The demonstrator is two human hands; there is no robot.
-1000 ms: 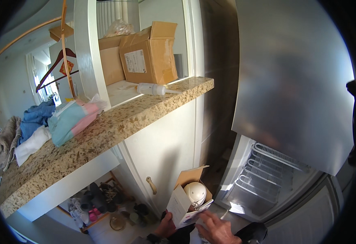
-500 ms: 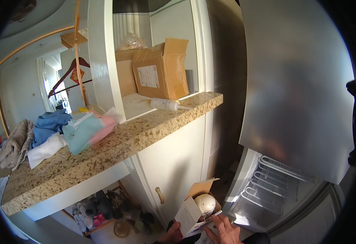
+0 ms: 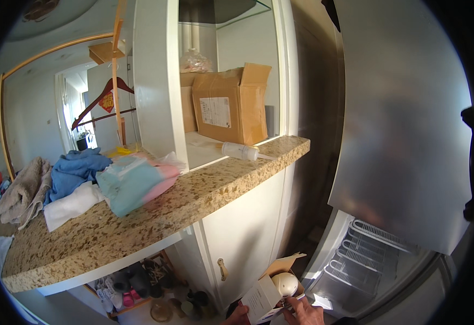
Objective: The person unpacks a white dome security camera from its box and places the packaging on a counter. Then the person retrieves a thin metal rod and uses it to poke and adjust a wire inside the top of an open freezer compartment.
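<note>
Label (image 3: 215, 112) on carton (image 3: 237, 105); print unreadable

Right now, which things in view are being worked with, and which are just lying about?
In use: small open box, gripped by the left hand; round white object inside; right hand at its opening.
Lying about: brown carton, nozzled bottle, teal-and-pink bag, blue cloth.

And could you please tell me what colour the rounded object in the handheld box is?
The rounded object is creamy white, as the head view shows.
</note>
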